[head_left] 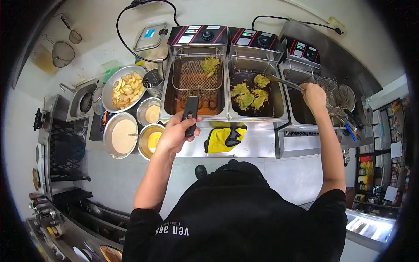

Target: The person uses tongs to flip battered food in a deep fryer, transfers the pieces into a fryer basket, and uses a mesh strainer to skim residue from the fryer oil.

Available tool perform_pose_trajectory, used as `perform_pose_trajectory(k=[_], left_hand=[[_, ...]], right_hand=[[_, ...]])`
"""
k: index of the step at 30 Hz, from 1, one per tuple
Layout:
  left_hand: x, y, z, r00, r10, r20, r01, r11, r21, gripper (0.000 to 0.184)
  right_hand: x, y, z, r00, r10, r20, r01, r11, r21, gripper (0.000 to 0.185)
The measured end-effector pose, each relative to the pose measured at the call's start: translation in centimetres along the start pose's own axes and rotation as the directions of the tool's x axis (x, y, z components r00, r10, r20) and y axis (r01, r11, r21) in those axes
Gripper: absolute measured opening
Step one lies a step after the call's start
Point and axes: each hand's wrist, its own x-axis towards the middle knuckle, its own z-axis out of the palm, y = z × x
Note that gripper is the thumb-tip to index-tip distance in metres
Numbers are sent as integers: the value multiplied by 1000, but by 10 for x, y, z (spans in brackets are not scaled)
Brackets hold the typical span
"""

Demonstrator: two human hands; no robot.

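My left hand (176,133) is wrapped round the black handle (191,111) of a wire fry basket (187,74). The basket sits over the left fryer (170,109), with one green-gold battered fritter (210,66) at its back right. My right hand (315,98) is closed on metal tongs (286,81) that reach left over the middle fryer (281,105). The tong tips are at or beside a small fritter (261,81); whether they grip it I cannot tell. Several larger fritters (246,99) lie in the dark oil in front of it.
Left of the fryers stand a bowl of potato wedges (127,89), a batter bowl (123,135), a bowl of yellow liquid (152,139) and a perforated steel cylinder (153,81). A yellow cloth (220,139) hangs in front. The right fryer (301,111) has wire strainers (338,98) beside it.
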Motion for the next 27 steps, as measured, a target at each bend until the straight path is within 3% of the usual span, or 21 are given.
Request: perform_pose_trajectory(k=[16,21,25,27], left_hand=[[-2,2,3,999,36,29,-34,998,-49,17],[1,0,2,997,45,59,-42,998,-37,17],[0,0,3,997,51,57,-49,998,-42,17],[1,-1,0,997,55,61,-53,998,-42,18]], right_hand=[[28,-36,-118,996,-60,-63,59,998,-9,23],[56,-90,-155,988,-153,-5,153,980,129,26],[86,-141,-144,979,-202,34,198,975,97,28],[104,-167,-131,979,-149,136,131,982,133,22]])
